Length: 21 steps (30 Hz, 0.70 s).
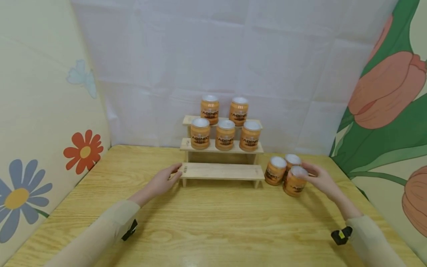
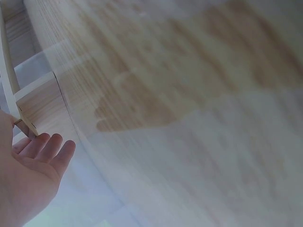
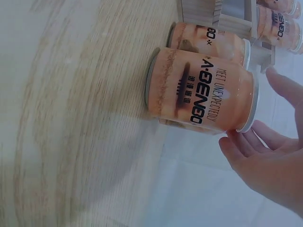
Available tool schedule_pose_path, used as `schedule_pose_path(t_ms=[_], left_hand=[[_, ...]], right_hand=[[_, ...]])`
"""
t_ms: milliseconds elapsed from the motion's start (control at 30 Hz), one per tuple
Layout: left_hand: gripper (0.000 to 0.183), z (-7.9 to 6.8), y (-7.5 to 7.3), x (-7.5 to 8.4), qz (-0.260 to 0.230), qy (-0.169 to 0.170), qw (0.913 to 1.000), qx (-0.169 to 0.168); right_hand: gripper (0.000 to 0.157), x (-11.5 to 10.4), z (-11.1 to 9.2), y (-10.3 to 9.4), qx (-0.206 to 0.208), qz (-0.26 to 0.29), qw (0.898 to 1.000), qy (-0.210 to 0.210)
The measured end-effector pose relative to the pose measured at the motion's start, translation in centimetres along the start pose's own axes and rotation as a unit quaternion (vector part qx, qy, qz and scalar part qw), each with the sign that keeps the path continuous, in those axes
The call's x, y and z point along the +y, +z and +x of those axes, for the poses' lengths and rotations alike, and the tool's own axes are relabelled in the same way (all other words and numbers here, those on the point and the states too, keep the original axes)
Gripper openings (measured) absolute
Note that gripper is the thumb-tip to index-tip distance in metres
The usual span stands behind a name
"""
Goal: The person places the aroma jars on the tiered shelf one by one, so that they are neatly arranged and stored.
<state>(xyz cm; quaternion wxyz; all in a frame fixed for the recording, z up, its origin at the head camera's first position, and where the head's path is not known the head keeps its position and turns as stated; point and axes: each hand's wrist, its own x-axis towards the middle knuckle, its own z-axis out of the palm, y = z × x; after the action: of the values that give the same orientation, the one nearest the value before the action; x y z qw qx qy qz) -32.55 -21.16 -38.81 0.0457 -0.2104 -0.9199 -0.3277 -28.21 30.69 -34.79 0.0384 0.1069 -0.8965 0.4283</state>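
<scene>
Three orange cans with pale lids stand close together on the table right of a wooden tiered stand: the front can (image 1: pixel 295 185), the left can (image 1: pixel 275 173) and the back can (image 1: pixel 293 159). My right hand (image 1: pixel 321 181) is at their right side. In the right wrist view its fingers (image 3: pixel 239 144) reach behind the front can near the lid rim, while the thumb (image 3: pixel 281 85) stands apart above the lid. My left hand (image 1: pixel 163 180) holds the left end of the stand's bottom shelf (image 1: pixel 221 171), thumb and fingers about the board's end.
Three orange cans, one the middle can (image 1: pixel 225 137), stand on the middle shelf (image 1: pixel 213 148). A top-left can (image 1: pixel 209 110) and a top-right can (image 1: pixel 238 112) stand on the top shelf (image 1: pixel 190 119). White cloth (image 1: pixel 150 74) hangs behind; flowered panels flank the wooden table (image 1: pixel 200 222).
</scene>
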Motion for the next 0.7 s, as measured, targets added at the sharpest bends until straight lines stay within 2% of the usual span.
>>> schedule_pose_path(t_ms=[267, 567, 700], left_hand=[[0.052, 0.0, -0.1, -0.1, -0.002, -0.004, 1.0000, -0.007], [0.051, 0.1, -0.1, 0.0, -0.002, 0.003, 1.0000, -0.003], [0.051, 0.1, -0.1, 0.0, 0.001, 0.003, 1.0000, -0.006]], right_hand=[[0.065, 0.5, 0.0, 0.2, 0.011, -0.013, 1.000, 0.017], [0.057, 0.0, 0.0, 0.9, 0.038, -0.062, 0.997, -0.009], [0.063, 0.4, -0.2, 1.1, 0.028, -0.054, 0.998, 0.004]])
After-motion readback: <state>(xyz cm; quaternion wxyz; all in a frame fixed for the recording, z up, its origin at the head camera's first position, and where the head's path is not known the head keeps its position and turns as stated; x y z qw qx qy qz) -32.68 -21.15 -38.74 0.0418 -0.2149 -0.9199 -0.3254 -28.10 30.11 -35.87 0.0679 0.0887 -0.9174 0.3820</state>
